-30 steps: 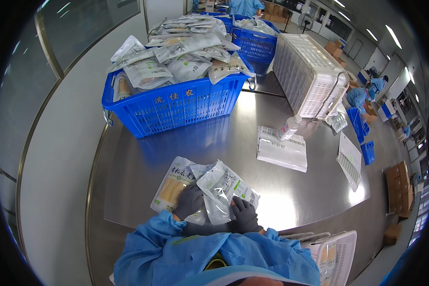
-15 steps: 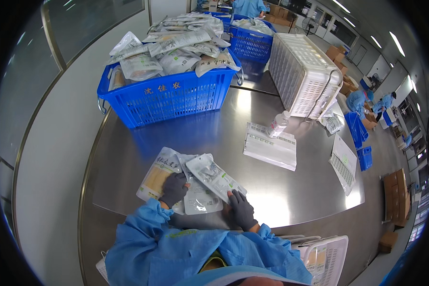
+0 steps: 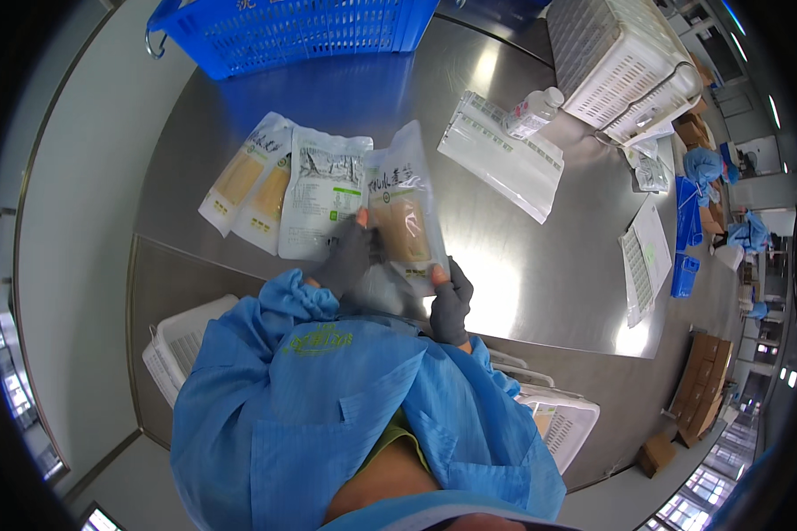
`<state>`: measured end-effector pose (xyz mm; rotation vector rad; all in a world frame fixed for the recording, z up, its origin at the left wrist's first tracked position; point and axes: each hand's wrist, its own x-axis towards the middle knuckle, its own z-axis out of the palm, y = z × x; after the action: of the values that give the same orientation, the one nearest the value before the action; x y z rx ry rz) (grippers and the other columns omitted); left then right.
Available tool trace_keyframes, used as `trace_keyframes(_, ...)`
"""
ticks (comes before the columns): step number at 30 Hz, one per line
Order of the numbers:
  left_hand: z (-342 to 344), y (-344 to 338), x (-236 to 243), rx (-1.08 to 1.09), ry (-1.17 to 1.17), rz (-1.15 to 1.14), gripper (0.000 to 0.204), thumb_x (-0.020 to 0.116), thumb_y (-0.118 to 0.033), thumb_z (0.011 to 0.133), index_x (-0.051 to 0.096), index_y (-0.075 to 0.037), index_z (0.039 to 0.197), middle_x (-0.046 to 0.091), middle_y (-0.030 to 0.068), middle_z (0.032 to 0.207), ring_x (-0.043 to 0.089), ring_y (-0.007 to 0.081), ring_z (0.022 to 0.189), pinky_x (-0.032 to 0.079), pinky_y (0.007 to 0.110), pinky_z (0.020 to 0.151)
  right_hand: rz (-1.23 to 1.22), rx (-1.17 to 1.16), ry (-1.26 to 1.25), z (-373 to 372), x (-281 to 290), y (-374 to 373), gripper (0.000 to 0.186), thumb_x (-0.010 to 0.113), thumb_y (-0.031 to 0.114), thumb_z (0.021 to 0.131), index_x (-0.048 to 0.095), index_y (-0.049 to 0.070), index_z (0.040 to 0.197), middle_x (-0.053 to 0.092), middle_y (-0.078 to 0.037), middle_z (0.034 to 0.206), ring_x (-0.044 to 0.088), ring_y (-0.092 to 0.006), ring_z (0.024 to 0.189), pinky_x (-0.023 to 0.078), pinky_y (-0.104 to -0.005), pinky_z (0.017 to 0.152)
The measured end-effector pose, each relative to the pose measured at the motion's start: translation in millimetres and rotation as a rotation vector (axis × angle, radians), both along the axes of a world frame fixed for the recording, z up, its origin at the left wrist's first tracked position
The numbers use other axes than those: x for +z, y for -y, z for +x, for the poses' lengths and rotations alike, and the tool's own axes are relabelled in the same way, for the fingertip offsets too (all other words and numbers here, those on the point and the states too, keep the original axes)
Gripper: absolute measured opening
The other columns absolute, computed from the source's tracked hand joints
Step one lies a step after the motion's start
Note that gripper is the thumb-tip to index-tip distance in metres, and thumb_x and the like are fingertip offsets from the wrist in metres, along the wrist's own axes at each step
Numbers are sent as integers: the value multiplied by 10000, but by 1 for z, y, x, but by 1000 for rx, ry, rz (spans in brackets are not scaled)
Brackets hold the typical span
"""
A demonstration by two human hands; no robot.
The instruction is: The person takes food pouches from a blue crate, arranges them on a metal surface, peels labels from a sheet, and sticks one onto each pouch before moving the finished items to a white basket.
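My right hand (image 3: 447, 292), in a dark fingerless glove, grips the lower right corner of a clear-windowed food pouch (image 3: 398, 221) with tan contents, which is tilted on the steel table (image 3: 514, 274). My left hand (image 3: 350, 252), gloved alike, is closed near that pouch's left edge, with its fingertips at the lower right of a back-side-up white pouch (image 3: 321, 181); exactly what it pinches is partly hidden. Further left, two more pouches (image 3: 235, 177) lie overlapping, windows facing up.
A blue crate (image 3: 301, 53) stands beyond the pouches, a white crate (image 3: 611, 80) at back right. Printed sheets (image 3: 496, 168), a bottle (image 3: 531, 115) and more sheets (image 3: 638, 257) lie rightward. White baskets (image 3: 567, 434) flank me below the table. Co-workers (image 3: 748, 230) are at far right.
The view has tipped downward. The stacked pouches are now spread into a fanned row, and my right hand has lifted the rightmost pouch's corner, window side showing.
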<state>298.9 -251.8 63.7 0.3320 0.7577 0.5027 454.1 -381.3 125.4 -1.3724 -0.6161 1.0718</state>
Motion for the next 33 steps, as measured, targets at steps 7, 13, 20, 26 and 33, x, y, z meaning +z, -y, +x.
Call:
trace_keyframes(7, 27, 7, 24, 184, 143, 271, 495, 479, -297, 993, 384, -56, 1415, 506, 112, 1356, 493, 234, 1232, 387, 378, 1069, 60, 122, -111, 35, -12, 37, 507, 607, 296, 929, 541, -70, 1274, 651, -146, 1118, 598, -197, 1022, 471, -326, 902)
trace_keyframes(13, 69, -16, 17, -72, 1064, 192, 1011, 555, -722, 769, 356, 17, 1430, 534, 197, 1184, 506, 332, 1138, 259, 603, 1094, 402, 747, 911, 0, 51, 15, 484, 712, 347, 820, 627, 76, 1211, 475, -194, 1398, 450, -394, 1304, 449, -427, 1026)
trace_keyframes(20, 83, -39, 18, -307, 1212, 227, 992, 560, -715, 770, 370, 12, 1417, 502, 152, 1008, 509, 290, 978, 356, 533, 1010, 503, 650, 680, -13, 23, 12, 479, 744, 217, 808, 610, 68, 1243, 439, -228, 1410, 417, -396, 1329, 432, -449, 1046)
trace_keyframes(26, 58, -38, 13, -250, 434, 289, 743, 554, -635, 858, 512, -18, 1270, 545, 82, 927, 539, 190, 872, 469, 380, 864, 174, 345, 569, -31, 22, 16, 947, 843, 286, 715, 315, 108, 1480, 342, -251, 1466, 389, -384, 1339, 409, -433, 1048)
trace_keyframes(33, 27, -4, 16, -201, -566, 853, 406, 526, -392, 961, 572, -24, 1126, 591, 89, 1164, 571, 186, 998, 478, 304, 845, -157, -164, -442, 6, -9, 21, 531, 593, 22, 841, 427, -2, 1345, 575, -152, 1217, 588, -263, 1092, 495, -376, 936)
